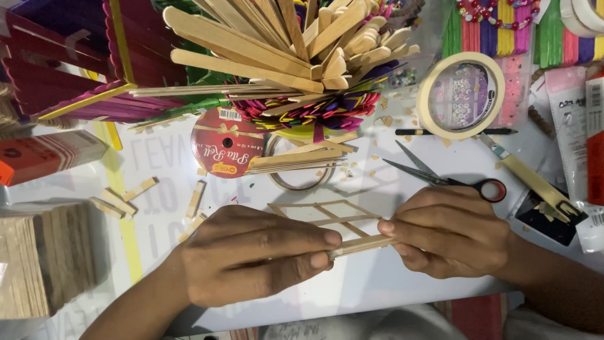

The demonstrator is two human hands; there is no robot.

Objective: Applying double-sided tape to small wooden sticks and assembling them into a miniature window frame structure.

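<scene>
A white worktop (390, 283) carries everything. At its far edge stands a big bundle of plain wooden craft sticks (283, 44), fanned out over a ring of coloured sticks (302, 113). At the far left corner sits a purple-and-red stick box (75, 69), and by the left edge a stack of wood pieces (38, 258).

Near the front edge, the left hand (251, 255) and the right hand (450, 230) each pinch one end of a short bundle of wooden sticks (362, 244), held level between them; how many sticks it has is hard to tell. Just behind it lies a thin stick frame (327, 217) on the worktop.

Toward the right edge are a roll of masking tape (461, 94), red-handled scissors (440, 176) just beyond the right hand, and a yellow craft knife (535, 182). A red ribbon spool (226, 141) lies mid-worktop, with small stick offcuts (138, 189) to its left.
</scene>
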